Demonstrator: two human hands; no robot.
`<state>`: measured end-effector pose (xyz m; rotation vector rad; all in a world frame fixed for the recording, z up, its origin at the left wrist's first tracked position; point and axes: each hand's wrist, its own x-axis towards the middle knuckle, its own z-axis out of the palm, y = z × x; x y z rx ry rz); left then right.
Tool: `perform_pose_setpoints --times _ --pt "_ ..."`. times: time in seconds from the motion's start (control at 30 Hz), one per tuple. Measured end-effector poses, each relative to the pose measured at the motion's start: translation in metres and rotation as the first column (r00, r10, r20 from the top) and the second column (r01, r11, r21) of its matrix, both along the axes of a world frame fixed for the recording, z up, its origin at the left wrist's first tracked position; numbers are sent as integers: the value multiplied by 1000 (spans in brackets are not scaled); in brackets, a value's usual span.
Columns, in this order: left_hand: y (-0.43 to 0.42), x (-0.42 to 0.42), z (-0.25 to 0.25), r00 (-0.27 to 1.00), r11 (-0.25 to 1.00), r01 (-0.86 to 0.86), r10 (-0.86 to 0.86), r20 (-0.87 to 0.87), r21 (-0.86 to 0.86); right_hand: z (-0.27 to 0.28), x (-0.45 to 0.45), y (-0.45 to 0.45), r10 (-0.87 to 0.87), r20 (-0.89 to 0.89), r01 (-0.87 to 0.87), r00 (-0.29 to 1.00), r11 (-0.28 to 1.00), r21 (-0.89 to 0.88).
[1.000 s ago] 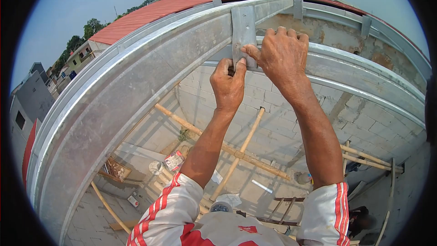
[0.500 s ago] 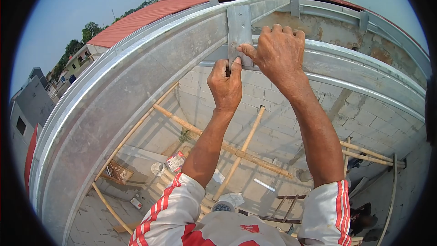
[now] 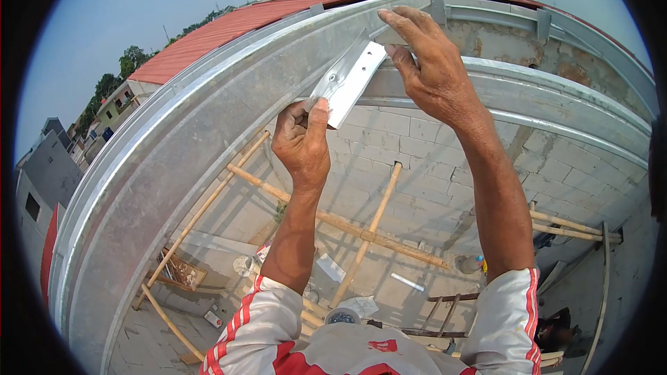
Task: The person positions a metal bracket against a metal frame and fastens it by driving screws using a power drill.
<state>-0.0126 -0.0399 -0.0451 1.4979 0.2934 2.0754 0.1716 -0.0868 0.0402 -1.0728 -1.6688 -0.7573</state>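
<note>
My left hand (image 3: 303, 140) pinches the lower end of a short galvanized metal bracket (image 3: 353, 82), thumb on its front. The bracket is bent lengthwise into an angle, leans to the right at its top, and has small holes. Beside its upper end is my right hand (image 3: 432, 66), fingers apart and bent; whether the thumb touches the bracket I cannot tell. Behind the bracket runs a large curved-looking galvanized steel beam (image 3: 208, 90). A second steel beam (image 3: 542, 94) extends to the right, behind my right wrist.
Far below is a floor with a bucket (image 3: 342, 316), a wooden box (image 3: 182, 272) and a ladder (image 3: 445, 312). Bamboo poles (image 3: 368, 232) cross beneath the beams along a block wall (image 3: 431, 149). Red roofing (image 3: 229, 28) lies beyond. Another person (image 3: 554, 330) is at lower right.
The bracket has come away from the beam joint, turned and tilted to the right. My left hand moved left and down with it; my right hand's fingers have spread off it.
</note>
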Motion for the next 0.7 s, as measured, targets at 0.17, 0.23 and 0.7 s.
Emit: perform_pose_setpoints --times 0.17,0.23,0.7 --pt "-6 -15 2 988 990 -55 73 -133 130 4 -8 -10 22 158 -14 987 999 -50" --pt "-9 -17 8 987 987 -54 75 -140 149 6 -8 -11 3 262 35 965 990 -140" --pt "-17 -17 15 967 956 247 -231 -111 159 -6 -3 -15 31 144 -19 989 996 -83"
